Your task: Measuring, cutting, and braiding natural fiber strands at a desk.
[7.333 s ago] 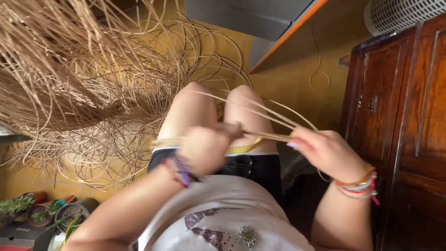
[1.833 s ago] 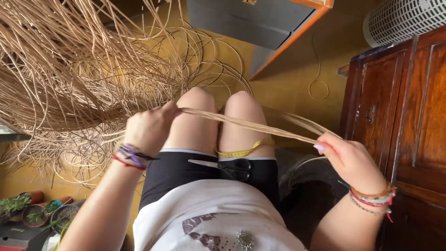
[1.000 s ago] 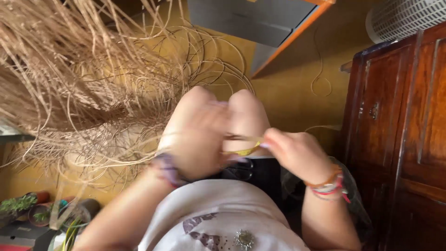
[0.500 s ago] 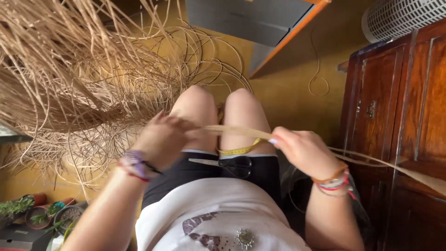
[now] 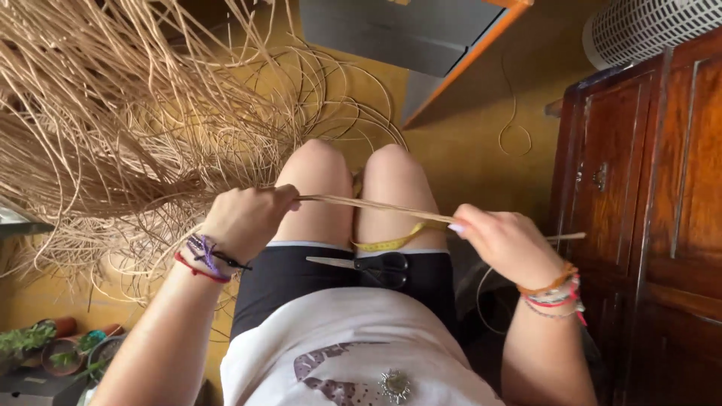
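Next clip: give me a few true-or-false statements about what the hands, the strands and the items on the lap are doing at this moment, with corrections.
1. Both hands pinch the same pale strands, stretched between them above the knees. True: the left hand and right hand each grip the strands.
2. The scissors are in the right hand. False: the scissors lie on the black shorts, untouched.
3. A yellow tape measure lies across the thighs. True: the tape measure sits just beyond the scissors.
4. The large heap of loose fibre is on the person's right. False: the fibre heap is on the left; a wooden cabinet stands on the right.
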